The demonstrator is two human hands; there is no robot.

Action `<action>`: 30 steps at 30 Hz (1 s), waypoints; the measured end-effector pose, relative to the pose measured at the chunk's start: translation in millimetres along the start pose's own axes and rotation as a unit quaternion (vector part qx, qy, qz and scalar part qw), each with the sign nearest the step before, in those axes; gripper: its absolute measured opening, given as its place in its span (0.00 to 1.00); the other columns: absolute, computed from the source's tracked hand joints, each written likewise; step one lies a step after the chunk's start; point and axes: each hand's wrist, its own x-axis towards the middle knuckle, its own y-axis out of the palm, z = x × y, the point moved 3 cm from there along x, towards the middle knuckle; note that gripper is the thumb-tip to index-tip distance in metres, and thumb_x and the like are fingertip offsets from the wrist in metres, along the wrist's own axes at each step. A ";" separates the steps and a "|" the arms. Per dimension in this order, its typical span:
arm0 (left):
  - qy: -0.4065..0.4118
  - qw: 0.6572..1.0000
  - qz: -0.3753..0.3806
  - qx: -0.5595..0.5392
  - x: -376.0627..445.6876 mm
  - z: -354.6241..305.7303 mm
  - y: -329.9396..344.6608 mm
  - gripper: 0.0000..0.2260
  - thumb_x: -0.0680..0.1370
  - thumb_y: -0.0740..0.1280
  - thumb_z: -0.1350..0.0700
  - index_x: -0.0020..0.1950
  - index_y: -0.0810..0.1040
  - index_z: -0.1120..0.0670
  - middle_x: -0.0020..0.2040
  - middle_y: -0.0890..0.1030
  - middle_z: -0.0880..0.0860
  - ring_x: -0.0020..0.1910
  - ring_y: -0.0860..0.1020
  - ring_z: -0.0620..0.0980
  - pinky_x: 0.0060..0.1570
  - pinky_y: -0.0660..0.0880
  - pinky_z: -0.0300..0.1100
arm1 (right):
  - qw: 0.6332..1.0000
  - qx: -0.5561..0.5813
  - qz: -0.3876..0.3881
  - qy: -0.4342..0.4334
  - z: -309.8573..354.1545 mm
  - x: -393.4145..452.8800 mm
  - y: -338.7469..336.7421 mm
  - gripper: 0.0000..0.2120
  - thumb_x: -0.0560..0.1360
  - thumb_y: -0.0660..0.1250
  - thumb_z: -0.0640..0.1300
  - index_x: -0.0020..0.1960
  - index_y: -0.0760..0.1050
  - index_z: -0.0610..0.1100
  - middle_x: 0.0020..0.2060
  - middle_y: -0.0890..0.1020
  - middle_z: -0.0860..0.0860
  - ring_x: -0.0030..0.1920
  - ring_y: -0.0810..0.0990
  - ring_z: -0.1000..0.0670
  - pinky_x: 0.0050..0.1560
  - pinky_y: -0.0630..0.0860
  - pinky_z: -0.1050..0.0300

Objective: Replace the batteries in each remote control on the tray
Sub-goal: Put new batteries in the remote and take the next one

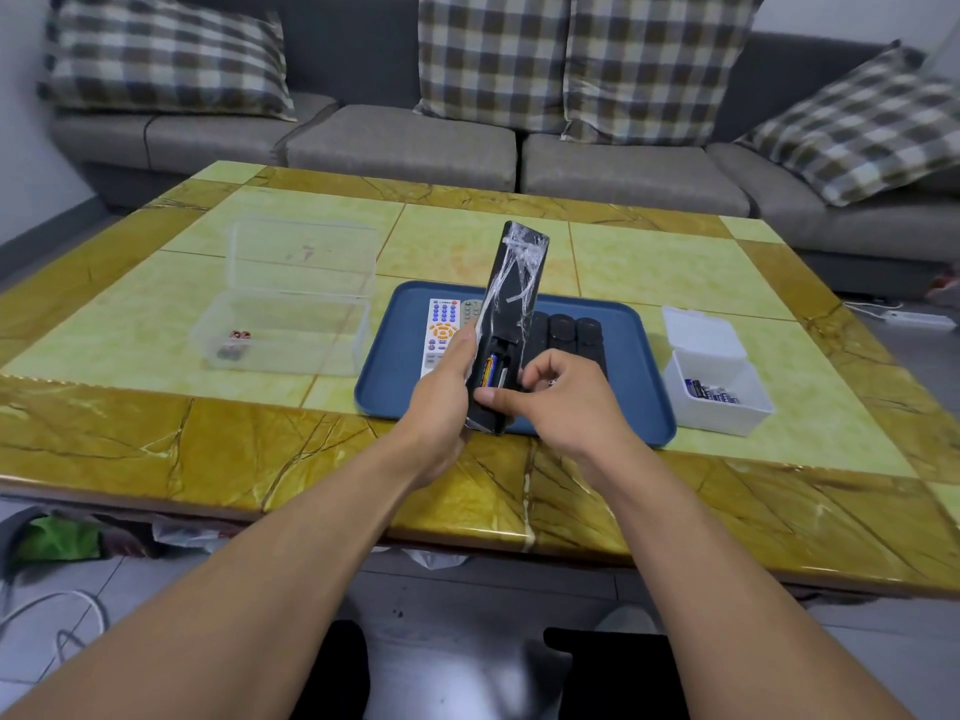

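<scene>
My left hand (444, 397) grips a long black remote (511, 298) by its lower end and holds it tilted up above the blue tray (639, 366). Torn clear tape clings to its back. The battery compartment is uncovered, and a blue and yellow battery (491, 371) sits in one slot. My right hand (561, 400) is at that compartment, thumb pressed against the remote's lower edge, fingers curled beside the slot. A white remote (441, 330) and several black remotes (571, 332) lie on the tray.
A clear lidded box (291, 324) with a few batteries stands left of the tray. A small white box (717, 387) holding several batteries stands to the right. A grey sofa with checked cushions lies beyond the marble table (156, 433).
</scene>
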 end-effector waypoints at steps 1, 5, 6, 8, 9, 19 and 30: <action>-0.006 1.000 0.002 -0.003 -0.3 1.2 0.1 0.18 0.86 0.54 0.45 0.69 0.76 0.49 0.58 0.85 0.52 0.56 0.83 0.50 0.56 0.79 0.52 | 1.000 0.012 0.007 0.008 -0.1 -0.5 0.8 0.21 0.62 0.84 0.46 0.37 0.71 0.45 0.26 0.71 0.55 0.22 0.66 0.60 0.25 0.64 0.69; -0.013 1.000 0.003 0.028 0.4 5.9 0.2 0.19 0.85 0.54 0.43 0.70 0.75 0.47 0.58 0.85 0.51 0.55 0.83 0.51 0.53 0.81 0.51 | 0.999 0.049 0.008 0.022 -2.0 0.9 1.2 0.23 0.62 0.84 0.41 0.33 0.67 0.45 0.23 0.69 0.56 0.22 0.65 0.59 0.25 0.65 0.67; -0.013 0.999 0.003 0.030 0.7 6.5 1.5 0.19 0.85 0.53 0.43 0.71 0.75 0.47 0.59 0.84 0.52 0.55 0.83 0.51 0.50 0.82 0.49 | 0.999 0.045 0.005 0.015 -2.9 1.6 0.0 0.24 0.61 0.84 0.42 0.32 0.66 0.46 0.23 0.69 0.56 0.23 0.66 0.57 0.28 0.66 0.65; -0.011 1.000 -0.025 0.015 1.0 6.5 1.4 0.20 0.85 0.54 0.43 0.72 0.74 0.48 0.62 0.83 0.52 0.58 0.83 0.50 0.50 0.82 0.47 | 0.999 0.032 -0.003 -0.006 -2.2 1.5 -1.8 0.24 0.60 0.84 0.45 0.31 0.67 0.46 0.24 0.69 0.55 0.28 0.68 0.53 0.33 0.68 0.60; -0.011 0.999 -0.039 -0.003 0.6 6.7 1.4 0.22 0.84 0.56 0.41 0.73 0.73 0.49 0.65 0.81 0.52 0.60 0.82 0.50 0.53 0.81 0.49 | 1.000 0.027 -0.006 -0.015 -1.7 1.0 -2.4 0.22 0.61 0.84 0.46 0.32 0.69 0.46 0.26 0.70 0.54 0.30 0.69 0.52 0.35 0.69 0.58; 0.003 0.995 -0.101 -0.017 14.2 -0.3 -17.3 0.27 0.84 0.52 0.39 0.63 0.79 0.58 0.47 0.83 0.60 0.34 0.80 0.53 0.35 0.78 0.46 | 0.987 0.157 0.027 0.009 -0.8 5.0 -4.3 0.12 0.83 0.58 0.34 0.63 0.75 0.41 0.52 0.82 0.46 0.46 0.83 0.51 0.50 0.81 0.61; -0.007 0.999 -0.035 0.018 9.4 2.6 -7.0 0.24 0.85 0.52 0.39 0.63 0.80 0.53 0.50 0.86 0.58 0.39 0.84 0.56 0.40 0.77 0.48 | 0.986 0.104 -0.050 -0.123 9.7 -0.6 -4.8 0.06 0.72 0.77 0.39 0.48 0.84 0.46 0.40 0.87 0.53 0.43 0.86 0.54 0.42 0.79 0.65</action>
